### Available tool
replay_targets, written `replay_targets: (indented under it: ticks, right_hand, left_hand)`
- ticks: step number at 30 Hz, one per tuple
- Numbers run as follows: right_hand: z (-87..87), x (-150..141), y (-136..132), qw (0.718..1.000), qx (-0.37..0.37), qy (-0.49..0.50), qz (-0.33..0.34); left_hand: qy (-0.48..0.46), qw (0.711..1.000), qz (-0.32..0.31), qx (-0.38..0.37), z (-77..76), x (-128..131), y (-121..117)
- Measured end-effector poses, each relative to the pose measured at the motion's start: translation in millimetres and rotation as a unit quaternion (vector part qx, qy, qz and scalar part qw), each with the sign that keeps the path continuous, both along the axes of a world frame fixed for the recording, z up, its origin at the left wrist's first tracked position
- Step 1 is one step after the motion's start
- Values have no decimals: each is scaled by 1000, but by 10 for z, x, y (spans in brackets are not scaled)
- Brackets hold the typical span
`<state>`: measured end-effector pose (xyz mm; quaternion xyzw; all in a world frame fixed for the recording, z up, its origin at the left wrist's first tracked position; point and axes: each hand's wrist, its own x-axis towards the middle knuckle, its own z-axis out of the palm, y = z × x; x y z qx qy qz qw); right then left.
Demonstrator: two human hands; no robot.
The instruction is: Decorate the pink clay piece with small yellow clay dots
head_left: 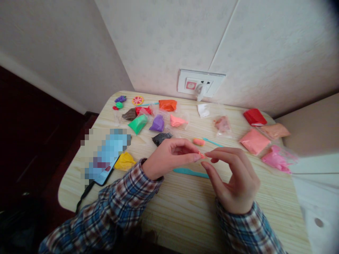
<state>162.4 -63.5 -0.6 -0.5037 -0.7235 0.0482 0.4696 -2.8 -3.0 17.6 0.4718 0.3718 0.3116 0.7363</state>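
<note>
Your left hand (173,155) pinches the small pink piece (201,155) above the counter (169,197) — squeeze harder and it could flatten. Your right hand (234,176) is beside it, thumb and forefinger parted — a careless poke might dent its soft-looking edge.

Phone (109,155) screen: mostly pixelated, content unreadable. Small piece (202,155) at fingertips: partly covered, shape unclear. Both plaid sleeves (129,197): cut off by lower edge. Tabletop (180,218): lower edge out of frame
</note>
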Motion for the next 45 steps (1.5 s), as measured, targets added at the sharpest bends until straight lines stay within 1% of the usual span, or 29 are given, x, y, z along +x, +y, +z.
replay_targets:
  ticks: [3, 18, 23, 29, 33, 45]
  right_hand:
    - [6, -8, 5, 1000, -10, -5, 9]
    - [-8, 4, 4, 1000, 13, 11, 25]
    - [-3, 1, 4, 999, 16, 13, 36]
    - [-3, -7, 1, 1000, 19, 5, 19]
    - [-8, -3, -3, 1000, 19, 5, 19]
    - [6, 5, -22, 999, 18, -11, 26]
  left_hand:
    - [-10, 1000, -10, -4, 8, 5, 2]
    - [-32, 998, -37, -28, 21, -18, 7]
    - [-33, 999, -38, -21, 33, -10, 2]
    - [-27, 999, -27, -7, 26, -15, 11]
    - [-26, 999, -23, -2, 22, -13, 16]
    - [-20, 999, -23, -8, 47, -8, -4]
